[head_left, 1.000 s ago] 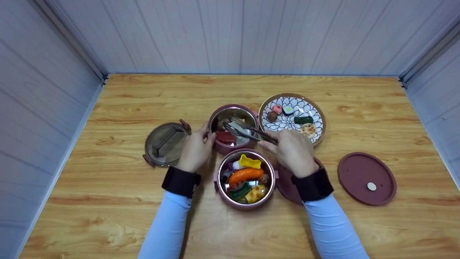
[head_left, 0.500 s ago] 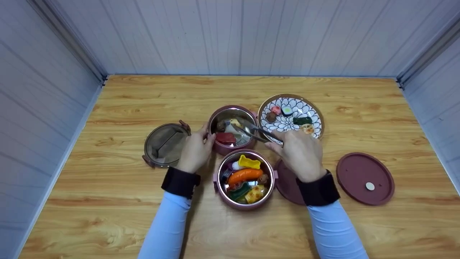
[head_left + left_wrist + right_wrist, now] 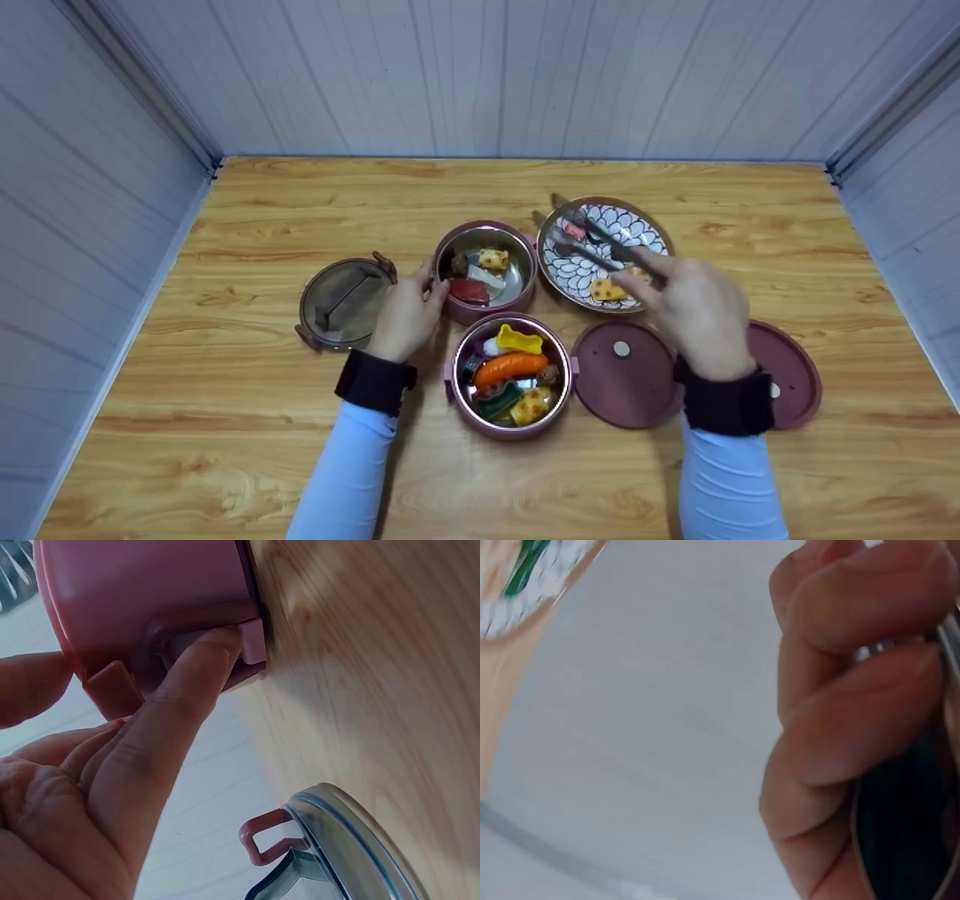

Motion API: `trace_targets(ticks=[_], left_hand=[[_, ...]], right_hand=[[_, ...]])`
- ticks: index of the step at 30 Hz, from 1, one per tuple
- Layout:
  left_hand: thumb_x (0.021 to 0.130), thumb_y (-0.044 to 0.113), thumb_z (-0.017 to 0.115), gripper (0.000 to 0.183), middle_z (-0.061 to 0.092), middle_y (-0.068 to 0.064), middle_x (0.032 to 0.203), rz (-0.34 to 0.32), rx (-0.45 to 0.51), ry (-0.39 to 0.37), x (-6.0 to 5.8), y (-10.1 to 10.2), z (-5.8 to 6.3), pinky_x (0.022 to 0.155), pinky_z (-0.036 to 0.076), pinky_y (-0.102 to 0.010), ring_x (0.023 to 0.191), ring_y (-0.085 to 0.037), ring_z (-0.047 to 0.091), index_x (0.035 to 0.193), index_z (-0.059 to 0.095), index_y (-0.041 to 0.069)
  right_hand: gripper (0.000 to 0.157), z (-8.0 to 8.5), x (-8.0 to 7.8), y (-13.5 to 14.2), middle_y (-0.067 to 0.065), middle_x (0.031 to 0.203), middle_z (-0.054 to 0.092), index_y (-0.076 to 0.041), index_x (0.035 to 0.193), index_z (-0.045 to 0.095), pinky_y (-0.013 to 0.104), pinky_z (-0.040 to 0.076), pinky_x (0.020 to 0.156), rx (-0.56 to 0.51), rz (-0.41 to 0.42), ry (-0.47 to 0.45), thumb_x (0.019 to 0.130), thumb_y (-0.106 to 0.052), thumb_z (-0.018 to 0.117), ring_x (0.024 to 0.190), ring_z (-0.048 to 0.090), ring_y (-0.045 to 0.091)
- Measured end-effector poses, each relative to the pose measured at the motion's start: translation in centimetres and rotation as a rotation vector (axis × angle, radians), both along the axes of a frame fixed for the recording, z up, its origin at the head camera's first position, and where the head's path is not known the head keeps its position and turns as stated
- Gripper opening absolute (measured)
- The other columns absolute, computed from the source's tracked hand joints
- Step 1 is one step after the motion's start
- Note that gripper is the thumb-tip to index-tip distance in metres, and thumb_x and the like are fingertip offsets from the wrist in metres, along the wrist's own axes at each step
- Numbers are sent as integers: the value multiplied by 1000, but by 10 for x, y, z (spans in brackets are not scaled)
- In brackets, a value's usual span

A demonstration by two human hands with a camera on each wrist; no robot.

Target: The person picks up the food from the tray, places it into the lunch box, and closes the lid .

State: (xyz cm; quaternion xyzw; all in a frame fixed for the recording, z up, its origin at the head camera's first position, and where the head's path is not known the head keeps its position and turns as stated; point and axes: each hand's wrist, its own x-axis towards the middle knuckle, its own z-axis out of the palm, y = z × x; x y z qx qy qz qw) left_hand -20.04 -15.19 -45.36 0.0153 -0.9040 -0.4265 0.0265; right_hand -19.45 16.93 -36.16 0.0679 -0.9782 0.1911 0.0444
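My left hand [image 3: 409, 315] grips the left side of the upper round lunch box [image 3: 142, 585], with a finger on its side latch [image 3: 202, 619]. A spotted yellow piece [image 3: 493, 259], a red piece [image 3: 469, 291], a pale piece and a brown ball lie inside. In my right hand [image 3: 697, 311] I hold metal tongs [image 3: 611, 240], blurred and spread apart over the patterned plate [image 3: 574, 277]. Their tips reach past its left rim, with nothing visible between them. On the plate are a pink piece [image 3: 574, 230] and a spotted yellow piece [image 3: 609, 289]; other food is partly hidden by the tongs.
Nearest me stands a second lunch box [image 3: 510, 431] holding an orange sausage [image 3: 511, 367] and several other toy foods. A clear lid [image 3: 337, 304] lies at left. Two maroon lids, one at centre right [image 3: 622, 382] and one behind my wrist [image 3: 799, 375], lie on the table.
My right hand has drawn the tongs out of the upper lunch box and swung them right over the plate. The yellow piece stays in the box, now uncovered. My left hand keeps its place.
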Motion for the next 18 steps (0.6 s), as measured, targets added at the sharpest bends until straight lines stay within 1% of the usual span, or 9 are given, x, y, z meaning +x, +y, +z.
trace_targets(ticks=[1, 3, 5, 6, 7, 10, 12, 14, 18], left_hand=[[102, 20, 57, 56, 49, -23, 141, 1, -2, -3, 0, -1, 0, 99, 46, -43, 115, -34, 60, 149, 37, -3], [102, 20, 57, 56, 48, -22, 142, 3, -2, -9, 1, -2, -1, 97, 47, -43, 111, -34, 61, 149, 37, -2], [102, 21, 57, 56, 49, -21, 142, 7, -3, -13, 1, -3, -1, 95, 47, -42, 108, -33, 62, 150, 37, -1], [102, 21, 57, 56, 50, -21, 141, 10, -5, -12, 2, -3, -1, 94, 48, -42, 107, -32, 63, 150, 38, 0], [102, 21, 57, 55, 51, -21, 140, 9, -6, -7, 2, -3, -1, 97, 47, -42, 114, -31, 61, 149, 39, 0], [102, 20, 57, 54, 52, -23, 138, 8, -1, -2, 2, -3, -2, 103, 44, -44, 124, -32, 55, 149, 39, -1], [102, 20, 56, 54, 53, -24, 137, 6, 5, -3, 2, -3, -2, 104, 43, -45, 126, -33, 53, 148, 39, -2], [102, 20, 56, 55, 53, -24, 137, 5, 7, -9, 2, -2, -1, 100, 46, -45, 119, -34, 59, 149, 39, -2], [102, 21, 56, 55, 52, -23, 139, 3, 0, -16, 1, -2, 0, 98, 47, -44, 117, -32, 60, 150, 38, 0]], right_hand=[[66, 0, -2, 7, 3, 56, 42, -23, 134, 64, 30, 29, 38, -4, -26, -24, 86, -68, 59, 45, 35, 15], [74, -2, -6, 19, 5, 59, 44, -24, 136, 62, 32, 30, 41, -10, -70, -65, 84, -75, 54, 48, 37, 18], [77, -7, -12, 30, 11, 68, 55, -23, 135, 63, 35, 32, 44, -12, -89, -75, 83, -78, 52, 54, 43, 21], [77, -11, -14, 34, 15, 76, 62, -22, 134, 64, 36, 33, 46, -15, -93, -73, 82, -78, 52, 58, 47, 23], [76, -14, -17, 38, 17, 83, 65, -22, 133, 65, 37, 33, 48, -18, -99, -77, 82, -77, 53, 61, 49, 25], [69, -23, -23, 41, 16, 93, 68, -21, 130, 68, 38, 34, 49, -32, -87, -105, 85, -71, 57, 64, 51, 26], [63, -28, -26, 38, 14, 83, 66, -20, 129, 68, 37, 33, 48, -32, -73, -134, 87, -66, 60, 60, 48, 24], [59, -31, -29, 34, 9, 72, 59, -21, 130, 67, 36, 33, 49, -29, -55, -168, 89, -62, 62, 58, 45, 22], [59, -38, -33, 25, 6, 64, 49, -21, 132, 65, 36, 36, 50, -11, -33, -202, 89, -60, 63, 56, 42, 21]])
